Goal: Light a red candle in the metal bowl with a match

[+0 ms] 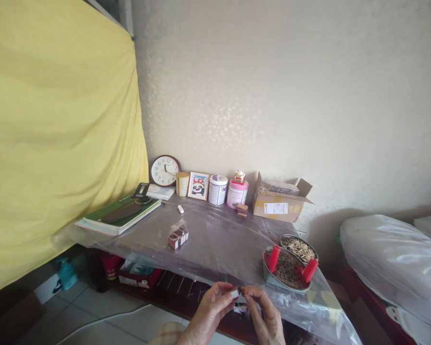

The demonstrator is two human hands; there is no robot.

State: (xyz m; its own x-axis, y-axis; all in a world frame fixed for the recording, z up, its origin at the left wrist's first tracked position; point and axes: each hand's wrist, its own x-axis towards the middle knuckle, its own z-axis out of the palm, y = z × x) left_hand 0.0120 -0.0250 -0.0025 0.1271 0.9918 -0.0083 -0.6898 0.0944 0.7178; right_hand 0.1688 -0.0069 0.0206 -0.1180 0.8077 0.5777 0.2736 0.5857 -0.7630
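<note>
My left hand (217,304) holds a small white-faced box (234,293), like a matchbox, between thumb and fingers at the table's near edge. Against the box's right side, my right hand (264,309) is closed in a pinch; a small dark bit shows at its fingertips, too small to name. To the right of my hands stands a metal bowl (268,277) of small dark brown pieces with two red tubes (274,258) in it. Behind it is a second round bowl (314,253) full of short pale sticks like matchsticks.
A plastic-wrapped pack of small boxes (178,236) sits on the film-covered table (215,239). A white cap-like piece (180,209) lies behind it. Books (120,218) are left; a clock (165,170), picture frame (198,186), tins (218,190) and an open carton (276,203) line the wall.
</note>
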